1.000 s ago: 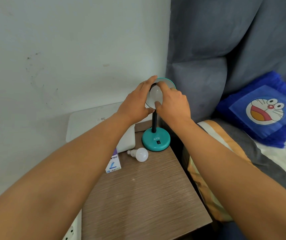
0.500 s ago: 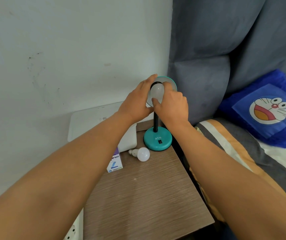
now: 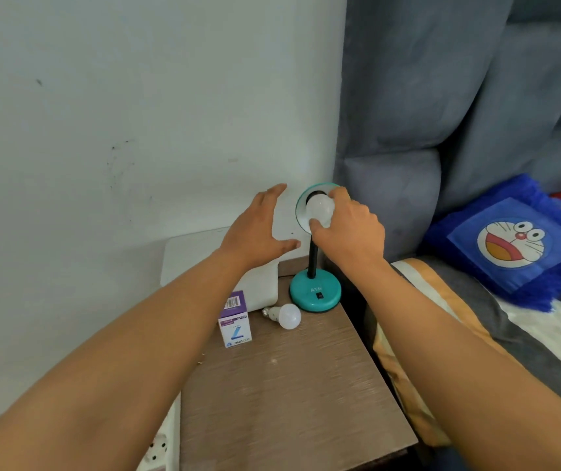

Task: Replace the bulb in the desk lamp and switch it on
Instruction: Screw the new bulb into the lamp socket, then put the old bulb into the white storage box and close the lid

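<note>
Above the teal lamp base, right hand grasps the socketed bulb, left hand spread empty beside; unbraced, twisting could tip the lamp.

The right hand hides part of the fitted bulb.

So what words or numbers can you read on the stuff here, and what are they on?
"ATN": on the teal lamp base.
"7": a big numeral on the front of the small bulb box.
Brand line beneath the 7: too blurred to read.
Barcode on the box's purple top: digits too small to read.
Cushion: cartoon face only, no words.
</note>
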